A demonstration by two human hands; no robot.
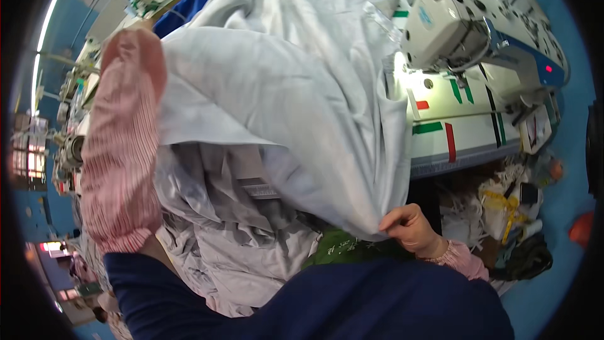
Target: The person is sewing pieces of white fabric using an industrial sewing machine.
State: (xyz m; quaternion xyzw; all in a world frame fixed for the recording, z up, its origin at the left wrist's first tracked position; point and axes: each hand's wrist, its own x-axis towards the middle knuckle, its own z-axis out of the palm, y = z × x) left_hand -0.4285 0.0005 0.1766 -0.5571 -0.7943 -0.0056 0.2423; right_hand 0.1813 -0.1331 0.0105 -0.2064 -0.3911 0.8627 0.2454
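A large pale grey cloth [270, 82] spreads over the sewing table and hangs off its front edge toward me. My right hand [412, 230] is closed at the lower right, pinching the cloth's near corner between thumb and fingers. Far left, my left arm in a pink striped sleeve cover [123, 145] stretches forward along the cloth. Only a sliver of my left hand [149, 24] shows past the cuff; its fingers are hidden. The white sewing machine [440, 25] stands right of the cloth, its lamp lit over the needle area.
More grey cloth [233, 258] lies heaped below the table edge, by my lap. Green, red and black tape strips [450, 141] mark the white tabletop [434, 110]. Below right are fabric scraps, a yellow tape measure [506, 211] and dark cloth [528, 258]. Other machines line the left.
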